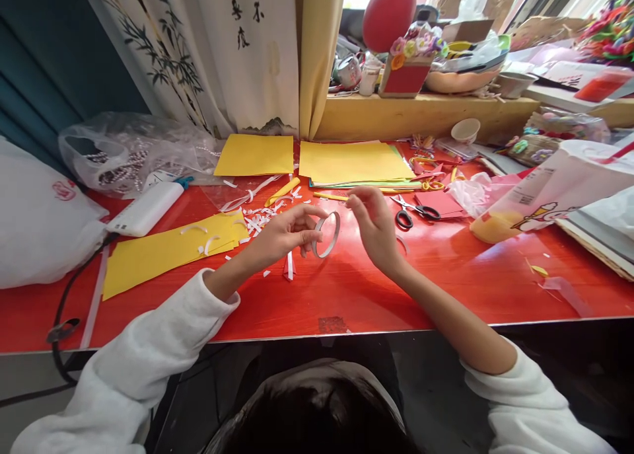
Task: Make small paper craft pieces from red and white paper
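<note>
My left hand (292, 231) pinches a thin pale ring that looks like a nearly used-up tape roll (337, 228), upright above the red table (297, 308). To its right my right hand (374, 228) is raised, thumb and fingertips together; whatever they may hold is too small to make out. A thin yellow stick (329, 195) lies behind, its right end beside my right fingertips. Scraps of white paper strip (257, 221) are scattered left of my left hand. Black-handled scissors (405, 217) lie open just right of my right hand.
Yellow sheets (354, 162) are stacked at the back; longer yellow strips (163, 252) lie at left. A tilted plastic cup (539, 189) with orange drink stands at right. A white power bank-like box (146, 208) and plastic bags (44, 223) occupy the left.
</note>
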`<action>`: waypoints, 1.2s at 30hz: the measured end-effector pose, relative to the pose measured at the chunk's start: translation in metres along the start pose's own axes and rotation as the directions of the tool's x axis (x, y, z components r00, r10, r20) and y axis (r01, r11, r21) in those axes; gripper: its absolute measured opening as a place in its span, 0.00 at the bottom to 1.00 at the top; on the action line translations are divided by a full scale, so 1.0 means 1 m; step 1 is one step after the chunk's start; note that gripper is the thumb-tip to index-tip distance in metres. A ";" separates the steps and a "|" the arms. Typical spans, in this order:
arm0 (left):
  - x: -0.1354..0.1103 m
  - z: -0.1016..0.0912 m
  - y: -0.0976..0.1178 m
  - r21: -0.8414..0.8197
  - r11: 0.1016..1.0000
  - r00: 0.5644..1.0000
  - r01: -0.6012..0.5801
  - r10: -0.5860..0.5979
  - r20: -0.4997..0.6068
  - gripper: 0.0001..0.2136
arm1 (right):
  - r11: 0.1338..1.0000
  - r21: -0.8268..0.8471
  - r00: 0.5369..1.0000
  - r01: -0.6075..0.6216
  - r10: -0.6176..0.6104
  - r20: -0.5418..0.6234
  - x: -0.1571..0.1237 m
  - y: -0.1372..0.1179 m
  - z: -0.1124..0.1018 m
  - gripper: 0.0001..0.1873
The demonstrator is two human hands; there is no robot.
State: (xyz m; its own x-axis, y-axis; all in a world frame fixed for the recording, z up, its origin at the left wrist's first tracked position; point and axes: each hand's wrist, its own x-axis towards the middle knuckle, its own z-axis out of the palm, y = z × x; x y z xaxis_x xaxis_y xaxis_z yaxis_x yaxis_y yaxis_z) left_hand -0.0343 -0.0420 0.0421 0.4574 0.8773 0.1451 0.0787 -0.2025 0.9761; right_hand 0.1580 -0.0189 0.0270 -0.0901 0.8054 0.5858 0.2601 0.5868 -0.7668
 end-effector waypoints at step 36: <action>-0.003 0.000 -0.002 0.480 0.869 0.950 -0.122 0.242 -0.196 0.08 | 0.992 -0.106 0.834 -0.071 0.117 0.539 -0.003 -0.011 0.000 0.23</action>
State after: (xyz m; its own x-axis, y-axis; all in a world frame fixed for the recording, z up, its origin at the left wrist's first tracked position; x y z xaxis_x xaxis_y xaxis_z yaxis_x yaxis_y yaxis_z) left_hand -0.0352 -0.0440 0.0401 0.2805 0.8700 0.4054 0.4380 -0.4918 0.7525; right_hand 0.1553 -0.0280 0.0335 -0.5629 0.7854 0.2572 0.3664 0.5162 -0.7741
